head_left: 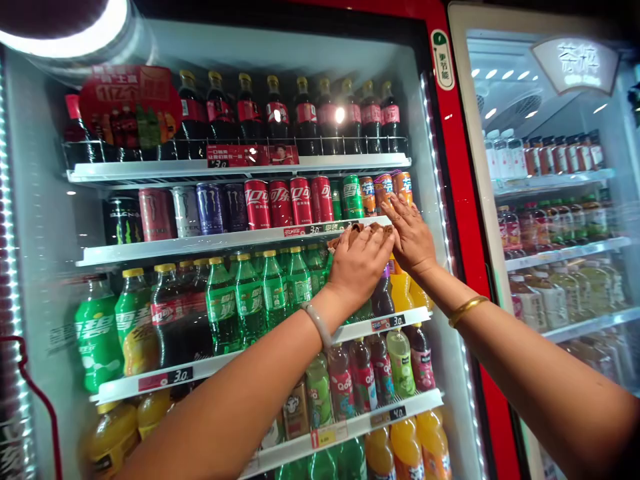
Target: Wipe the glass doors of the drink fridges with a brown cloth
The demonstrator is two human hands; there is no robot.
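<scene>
My left hand (pixel 357 267) presses a crumpled brown cloth (pixel 356 233) against the glass door (pixel 300 50) of a drinks fridge. Parts of the cloth show around its fingers; the rest is hidden under the palm. Close beside it, my right hand (pixel 413 235) lies on the glass with fingers stretched out, its edge touching the left fingertips. Whether any cloth reaches under the right palm I cannot tell. Behind the glass at hand height are orange cans (pixel 367 195) and a shelf edge (pixel 235 240). A pale bangle (pixel 317 325) circles my left wrist, a gold one (pixel 467 310) my right.
Inside stand cola bottles (pixel 250 113), red cans (pixel 301 200) and green bottles (pixel 249 300) on white shelves. A round red sticker (pixel 131 107) is at upper left. The red door frame (pixel 465 180) runs down the right, beside a second lit fridge (pixel 560 187).
</scene>
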